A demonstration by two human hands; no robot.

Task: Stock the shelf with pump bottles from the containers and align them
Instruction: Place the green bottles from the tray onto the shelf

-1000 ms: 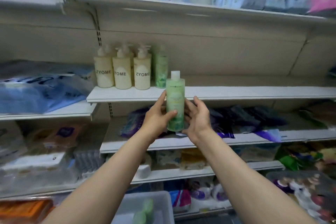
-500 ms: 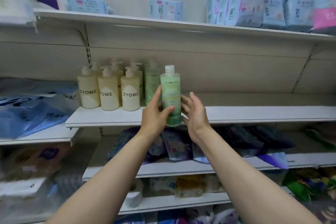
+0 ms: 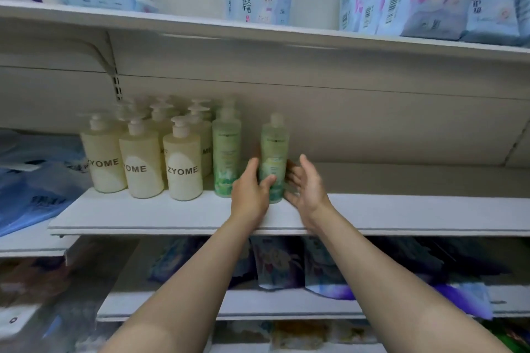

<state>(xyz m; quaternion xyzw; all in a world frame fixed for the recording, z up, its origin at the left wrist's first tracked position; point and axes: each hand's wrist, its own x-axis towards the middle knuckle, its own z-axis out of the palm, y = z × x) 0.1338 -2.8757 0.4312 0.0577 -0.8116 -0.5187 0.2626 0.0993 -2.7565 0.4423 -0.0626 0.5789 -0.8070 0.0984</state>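
green bottle (image 3: 274, 157) upright in left hand (image 3: 251, 190)

The green bottle (image 3: 274, 156) looks like translucent plastic, smooth with a slight sheen, same as its twin (image 3: 226, 152). The ZYOME pump bottles (image 3: 183, 163) are cream plastic, more frosted and matt. The shelf (image 3: 172, 213) is white, painted, smooth and matt. The wipe packs (image 3: 258, 4) up top are soft glossy plastic film.
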